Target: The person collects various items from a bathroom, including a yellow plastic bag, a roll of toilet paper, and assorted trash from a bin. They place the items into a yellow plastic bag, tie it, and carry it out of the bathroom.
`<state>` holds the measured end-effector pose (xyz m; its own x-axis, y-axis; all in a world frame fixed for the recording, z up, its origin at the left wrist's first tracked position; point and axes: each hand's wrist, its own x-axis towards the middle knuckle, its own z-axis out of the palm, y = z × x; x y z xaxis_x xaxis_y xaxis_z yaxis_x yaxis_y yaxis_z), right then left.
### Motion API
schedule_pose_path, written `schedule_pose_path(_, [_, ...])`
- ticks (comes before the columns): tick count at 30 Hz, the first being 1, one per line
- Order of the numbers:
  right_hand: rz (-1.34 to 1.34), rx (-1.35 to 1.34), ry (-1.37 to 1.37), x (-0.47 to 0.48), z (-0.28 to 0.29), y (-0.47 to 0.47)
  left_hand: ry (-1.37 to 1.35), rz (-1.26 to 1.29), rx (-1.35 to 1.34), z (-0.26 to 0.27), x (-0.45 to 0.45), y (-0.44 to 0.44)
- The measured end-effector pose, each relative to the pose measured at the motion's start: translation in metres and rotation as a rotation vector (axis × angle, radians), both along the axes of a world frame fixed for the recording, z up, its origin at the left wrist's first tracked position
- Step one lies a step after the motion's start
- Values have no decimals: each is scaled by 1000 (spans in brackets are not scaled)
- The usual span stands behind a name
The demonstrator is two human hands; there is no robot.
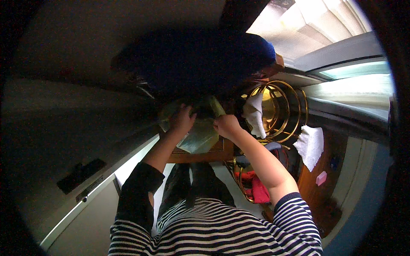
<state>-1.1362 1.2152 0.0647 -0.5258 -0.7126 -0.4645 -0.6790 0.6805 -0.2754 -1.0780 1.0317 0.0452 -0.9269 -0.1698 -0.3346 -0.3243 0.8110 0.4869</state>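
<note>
My right hand (227,125) is closed around one end of a pale yellow-green, rolled or folded piece (217,106), which runs up into the shadow. My left hand (183,121), fingers partly spread, is over the left part of a translucent plastic sheet or bag (200,136); whether it grips the plastic is too dark to tell. The plastic lies on a brown wooden surface (195,156) and hangs close to its near edge. Above both hands looms a large dark-blue cloth-like thing (198,60), mostly in shadow.
A gold-coloured metal ring rack (288,112) stands at the right, with a white cloth (254,115) on it and another white cloth (310,145) nearby. Lower down are red fabric (260,188) and a pink block (321,178). A white panel edge (96,188) runs along the left; a window is upper right.
</note>
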Motion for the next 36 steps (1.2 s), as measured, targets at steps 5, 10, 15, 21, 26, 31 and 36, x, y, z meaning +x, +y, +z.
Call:
schedule_pose_path(5, [-258,-329,-37,14,38,21,-118,-115,-189,-9,-32,37])
schedule_pose_path(10, [-450,-719,-216,29,41,18,17,-36,-106,-93,-50,22])
schedule_pose_path(15, [-627,-725,-60,36,32,45,174,-142,-18,-55,-49,35])
schedule_pose_path(21, [-337,-311,-99,18,37,12,-209,11,367,-26,-11,7])
schedule_pose_path(26, [-387,-513,-236,13,-1,-8,247,-32,146,-4,18,38])
schedule_pose_path(31, [-463,-704,-375,33,-4,-1,239,45,271,11,54,46])
schedule_pose_path(36, [-1191,-677,-778,86,5,11,-94,474,698,47,116,63])
